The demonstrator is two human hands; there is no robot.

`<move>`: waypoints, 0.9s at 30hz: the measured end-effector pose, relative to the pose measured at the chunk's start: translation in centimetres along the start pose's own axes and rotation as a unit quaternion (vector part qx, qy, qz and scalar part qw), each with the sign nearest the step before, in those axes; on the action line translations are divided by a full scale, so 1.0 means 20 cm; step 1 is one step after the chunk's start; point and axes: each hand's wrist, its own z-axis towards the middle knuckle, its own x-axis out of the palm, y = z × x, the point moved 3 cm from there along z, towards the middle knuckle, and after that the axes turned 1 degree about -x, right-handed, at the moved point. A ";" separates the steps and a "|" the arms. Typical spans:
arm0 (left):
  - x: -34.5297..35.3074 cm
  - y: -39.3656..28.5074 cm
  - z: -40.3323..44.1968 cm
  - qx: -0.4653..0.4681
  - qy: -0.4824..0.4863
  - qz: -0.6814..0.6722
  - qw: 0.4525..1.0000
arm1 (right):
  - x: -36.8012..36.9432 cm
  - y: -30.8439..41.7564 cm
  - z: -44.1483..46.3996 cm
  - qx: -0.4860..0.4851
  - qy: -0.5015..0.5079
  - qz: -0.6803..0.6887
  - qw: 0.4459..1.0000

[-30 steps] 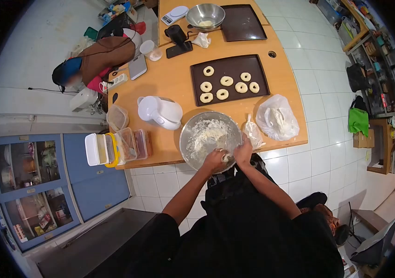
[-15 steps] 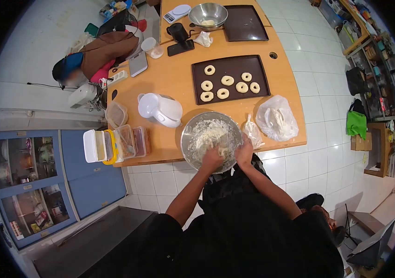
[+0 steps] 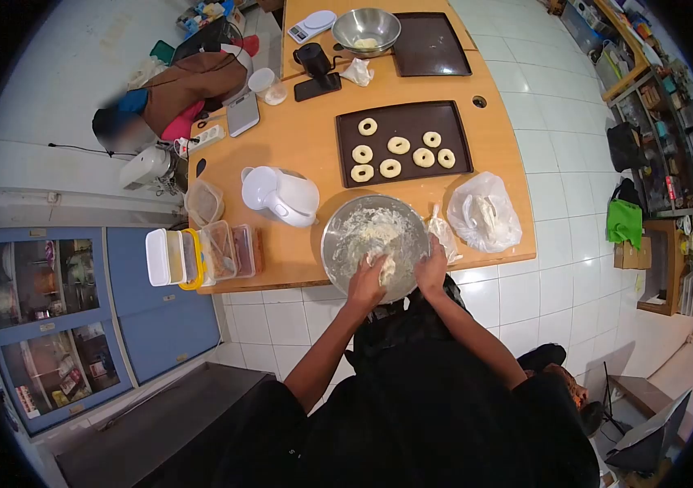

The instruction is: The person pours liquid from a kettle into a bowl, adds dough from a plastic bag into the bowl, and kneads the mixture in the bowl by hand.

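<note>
Light-wood table (image 3: 318, 118) ahead of you, pale tiled floor to the right, blue cabinets to the left. Steel mixing bowl (image 3: 337, 262) sits at the near edge, partly overhanging it. Your hands are apart. Left hand (image 3: 367, 281) is inside the bowl, near side, fingers against the dough (image 3: 387, 267); can't tell how firmly they close on it. Right hand (image 3: 432, 268) is clamped on the bowl's right rim.

Dough lies just right of your left fingers, between both hands, closer to the left. It's pale, lumpy, rough-surfaced, not a smooth ball. Loose white flour (image 3: 379, 221) and crumbly bits sit on the far side of it; smears coat the bowl wall.

Beyond the bowl: dark baking tray (image 3: 411, 118) with eight dough rings, uneven spacing. Right of bowl: small plastic bag (image 3: 442, 236) just beside your right hand, then a bigger translucent bag (image 3: 485, 213) with white contents. Left of bowl: white pitcher-shaped appliance (image 3: 281, 196), plastic tubs (image 3: 218, 248) farther left. Far end: second steel bowl (image 3: 366, 31) with a pale lump, beside another dark tray (image 3: 432, 45).
</note>
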 end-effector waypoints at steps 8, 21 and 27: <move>0.18 0.09 0.01 0.020 0.085 0.003 0.996 | -0.03 0.03 0.02 0.016 0.034 -0.004 0.999; 0.37 0.21 0.11 0.017 -0.043 -0.054 0.997 | -0.03 0.00 0.05 -0.017 0.030 0.011 0.999; 0.23 0.06 0.00 0.018 0.043 -0.075 0.996 | -0.03 0.00 0.05 -0.047 0.016 0.012 0.999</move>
